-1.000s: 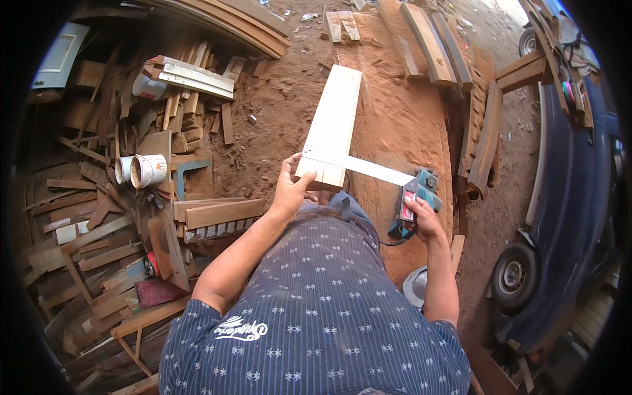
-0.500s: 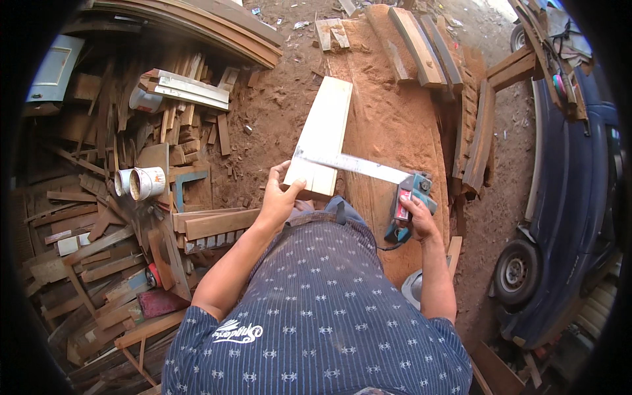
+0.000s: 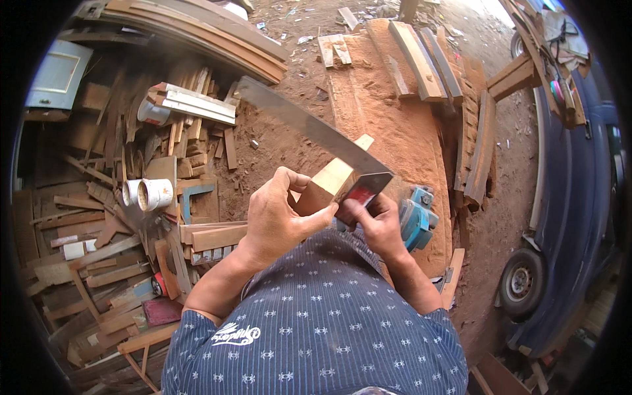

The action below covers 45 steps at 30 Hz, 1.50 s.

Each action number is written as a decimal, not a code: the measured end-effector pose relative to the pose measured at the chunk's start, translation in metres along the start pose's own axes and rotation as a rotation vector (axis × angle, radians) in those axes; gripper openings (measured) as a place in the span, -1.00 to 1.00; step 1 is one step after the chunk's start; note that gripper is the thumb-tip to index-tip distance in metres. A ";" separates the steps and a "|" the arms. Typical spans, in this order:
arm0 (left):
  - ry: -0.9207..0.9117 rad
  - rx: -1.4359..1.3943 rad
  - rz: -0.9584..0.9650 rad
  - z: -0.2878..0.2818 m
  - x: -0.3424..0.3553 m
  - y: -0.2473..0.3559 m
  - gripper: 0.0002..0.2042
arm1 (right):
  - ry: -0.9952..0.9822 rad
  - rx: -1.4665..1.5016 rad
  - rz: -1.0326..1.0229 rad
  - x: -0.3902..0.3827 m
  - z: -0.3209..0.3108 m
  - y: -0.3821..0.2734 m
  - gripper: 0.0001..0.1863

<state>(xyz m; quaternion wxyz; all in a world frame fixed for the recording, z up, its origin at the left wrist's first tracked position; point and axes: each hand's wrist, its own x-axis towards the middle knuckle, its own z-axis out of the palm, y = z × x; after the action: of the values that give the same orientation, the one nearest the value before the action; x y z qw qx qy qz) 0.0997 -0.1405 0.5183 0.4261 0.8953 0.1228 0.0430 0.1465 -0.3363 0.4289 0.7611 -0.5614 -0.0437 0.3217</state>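
My left hand (image 3: 276, 207) grips a pale wooden board (image 3: 336, 176) by its near end, fingers on the left side and thumb at the right. The board is raised in front of my body and seen nearly end-on. My right hand (image 3: 378, 227) is closed on the dark stock of a try square (image 3: 313, 131), which has a red patch. The stock is close against the board's near right edge. Its long metal blade runs across the board's upper side and out to the far left. Part of the stock is hidden by my fingers.
A teal power planer (image 3: 416, 220) rests on the sawdust-covered bench (image 3: 395, 158) right of my right hand. Curved timbers (image 3: 418, 59) lie at the bench's far end. Scrap wood and paint-stained buckets (image 3: 156, 195) fill the left. A blue vehicle (image 3: 573, 230) stands at right.
The board has been raised and tilted end-on toward me. The square has moved left from beside the planer, and its blade has swung up to point far left.
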 end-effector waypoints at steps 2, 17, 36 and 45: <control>0.070 -0.014 0.092 0.010 0.007 0.002 -0.53 | -0.025 -0.013 -0.006 -0.005 0.010 -0.011 -0.76; 0.184 -0.104 0.170 0.034 0.022 0.003 -0.53 | -0.091 -0.090 0.060 0.002 -0.002 -0.031 -0.80; 0.001 -0.034 0.024 0.009 0.036 -0.012 -0.50 | 0.086 -0.186 0.053 0.122 -0.100 0.084 -0.70; 0.007 -0.043 0.007 0.008 0.037 -0.010 -0.50 | -0.033 -0.246 0.168 0.142 -0.103 0.090 -0.74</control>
<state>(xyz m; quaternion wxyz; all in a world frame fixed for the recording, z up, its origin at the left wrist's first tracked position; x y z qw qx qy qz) 0.1352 -0.1307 0.5047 0.4448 0.8861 0.1202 0.0504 0.2623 -0.3300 0.2699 0.6561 -0.6469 -0.0485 0.3856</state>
